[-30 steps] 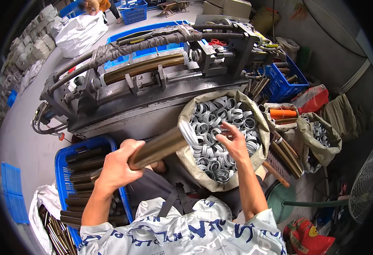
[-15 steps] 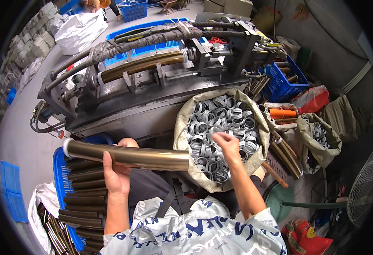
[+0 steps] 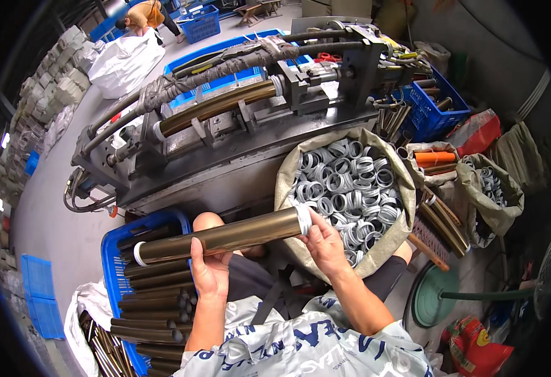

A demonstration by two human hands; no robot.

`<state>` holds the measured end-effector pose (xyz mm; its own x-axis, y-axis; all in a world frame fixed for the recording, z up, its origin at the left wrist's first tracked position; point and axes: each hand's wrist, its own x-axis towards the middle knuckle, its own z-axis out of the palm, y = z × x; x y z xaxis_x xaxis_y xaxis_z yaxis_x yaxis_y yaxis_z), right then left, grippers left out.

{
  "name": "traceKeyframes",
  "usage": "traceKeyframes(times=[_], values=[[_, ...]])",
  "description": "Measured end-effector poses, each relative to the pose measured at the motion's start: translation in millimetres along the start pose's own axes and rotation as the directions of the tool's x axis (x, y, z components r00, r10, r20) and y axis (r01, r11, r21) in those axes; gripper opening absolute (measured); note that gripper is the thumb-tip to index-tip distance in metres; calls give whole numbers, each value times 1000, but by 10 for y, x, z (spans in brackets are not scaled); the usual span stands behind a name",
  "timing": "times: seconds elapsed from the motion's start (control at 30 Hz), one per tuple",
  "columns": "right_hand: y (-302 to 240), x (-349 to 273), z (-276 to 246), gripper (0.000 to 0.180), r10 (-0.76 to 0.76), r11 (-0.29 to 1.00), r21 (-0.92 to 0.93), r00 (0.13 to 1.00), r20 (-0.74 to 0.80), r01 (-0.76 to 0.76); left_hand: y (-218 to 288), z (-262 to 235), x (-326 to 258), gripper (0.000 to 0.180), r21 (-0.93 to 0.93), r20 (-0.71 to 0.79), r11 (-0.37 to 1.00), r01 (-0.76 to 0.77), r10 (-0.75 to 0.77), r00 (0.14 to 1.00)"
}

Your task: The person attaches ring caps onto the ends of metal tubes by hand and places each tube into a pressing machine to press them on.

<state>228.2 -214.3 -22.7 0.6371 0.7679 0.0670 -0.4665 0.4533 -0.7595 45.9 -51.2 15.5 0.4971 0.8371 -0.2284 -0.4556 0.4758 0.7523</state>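
Observation:
A bronze-coloured metal tube [image 3: 237,236] lies across my lap, tilted with its right end higher. My left hand [image 3: 211,270] holds it from below near the middle, thumb up on the near side. At the tube's right end sits a pale grey ring [image 3: 303,219], pinched by the fingers of my right hand [image 3: 324,246]; how deep it sits is not plain. A white ring [image 3: 140,254] caps the left end. Just beyond my right hand stands an open woven sack [image 3: 284,186] full of loose grey rings [image 3: 337,183].
A metal machine [image 3: 225,147] ahead carries another bronze tube [image 3: 219,109]. To my left, a blue crate [image 3: 109,251] holds many dark tubes. At right are a wooden-handled brush [image 3: 429,251], a green round base [image 3: 435,295] and a smaller sack [image 3: 514,217]. Someone in orange [image 3: 142,16] bends far off.
My right hand has come from above the sack to the tube's right end, where a grey ring now shows. The tube's right end has tilted up, and the view has shifted.

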Motion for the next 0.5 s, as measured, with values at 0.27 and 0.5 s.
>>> traceKeyframes(times=[0.27, 0.5], values=[[-85, 49, 12, 69, -27, 989, -144, 1000, -15, 25, 85, -4, 2, 52, 10, 3, 998, -68, 68, 998], [-388, 62, -227, 76, 79, 617, -785, 988, 134, 57, 122, 105, 27, 49, -10, -40, 997, -75, 75, 996]])
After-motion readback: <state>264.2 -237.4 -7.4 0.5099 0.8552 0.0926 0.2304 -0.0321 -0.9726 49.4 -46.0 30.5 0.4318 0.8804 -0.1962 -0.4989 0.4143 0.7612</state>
